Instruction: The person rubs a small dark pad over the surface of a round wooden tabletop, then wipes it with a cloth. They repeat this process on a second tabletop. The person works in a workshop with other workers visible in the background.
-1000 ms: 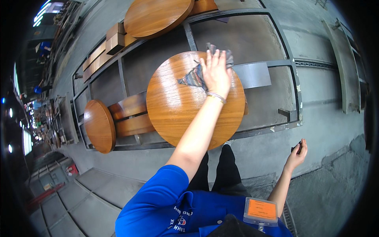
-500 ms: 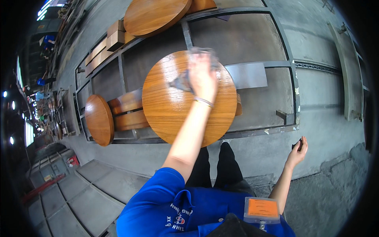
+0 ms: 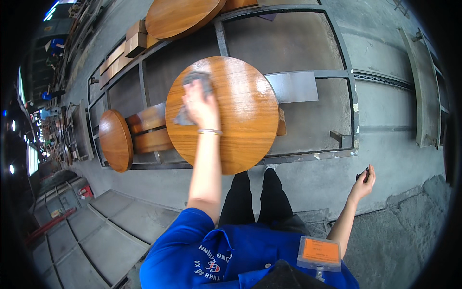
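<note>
A round, glossy wooden tabletop (image 3: 243, 118) lies in front of me, raised over a metal frame. My left hand (image 3: 200, 105) presses a grey cloth (image 3: 198, 77) onto its left part, fingers over the cloth. Folds of the cloth stick out past the thumb side and the fingertips. Off to the right, away from the tabletop, my right hand (image 3: 363, 184) hangs with its fingers curled around a small black object (image 3: 366, 174). Most of that object is hidden, so its kind cannot be made out.
The metal frame (image 3: 356, 125) also bears a smaller round wooden top (image 3: 115, 140) at left, wooden boards (image 3: 150, 119), wooden blocks (image 3: 136, 44) and a grey sheet (image 3: 296, 86). Another round top (image 3: 183, 17) sits at the far side. Metal panels (image 3: 110, 216) lie lower left.
My left hand has slid the grey cloth leftward across the tabletop, from its upper middle to its left part. My right hand stays nearly where it was, still holding the black object.
</note>
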A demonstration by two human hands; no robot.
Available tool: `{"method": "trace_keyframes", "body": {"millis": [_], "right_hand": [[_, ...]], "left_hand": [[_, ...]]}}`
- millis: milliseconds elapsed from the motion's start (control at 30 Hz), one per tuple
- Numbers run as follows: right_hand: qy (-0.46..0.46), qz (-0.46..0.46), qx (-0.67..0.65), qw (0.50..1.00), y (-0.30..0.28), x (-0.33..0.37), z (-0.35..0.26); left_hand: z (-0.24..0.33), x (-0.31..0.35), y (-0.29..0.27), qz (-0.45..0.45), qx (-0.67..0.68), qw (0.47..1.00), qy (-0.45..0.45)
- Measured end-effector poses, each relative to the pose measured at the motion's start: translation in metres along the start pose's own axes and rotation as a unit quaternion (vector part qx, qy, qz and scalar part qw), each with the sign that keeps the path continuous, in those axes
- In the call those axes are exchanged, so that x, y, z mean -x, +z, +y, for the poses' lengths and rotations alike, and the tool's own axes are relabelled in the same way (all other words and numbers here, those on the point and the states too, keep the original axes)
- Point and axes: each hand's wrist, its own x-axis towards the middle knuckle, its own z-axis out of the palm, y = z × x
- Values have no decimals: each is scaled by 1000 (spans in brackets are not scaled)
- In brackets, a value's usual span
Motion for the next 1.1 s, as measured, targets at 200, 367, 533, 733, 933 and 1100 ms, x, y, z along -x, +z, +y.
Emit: {"method": "trace_keyframes", "body": {"millis": [200,367,533,733,933,1100], "right_hand": [[-40,10,10,999,9,-10,-17],[-51,4,-12,999,12,-31,-26],[-51,11,1,999,4,-37,-7],[-55,2,12,998,5,-38,5],[-120,13,5,993,19,-59,1],[-93,-5,4,996,15,-70,11]], "left_hand": [[151,103,-7,-147,179,956,181],[64,72,-17,-80,76,991,78],[-34,51,-40,0,5,994,-108],[105,147,-41,-133,143,974,114],[88,147,-55,-116,130,979,107],[-80,78,-65,4,-2,1000,15]]}}
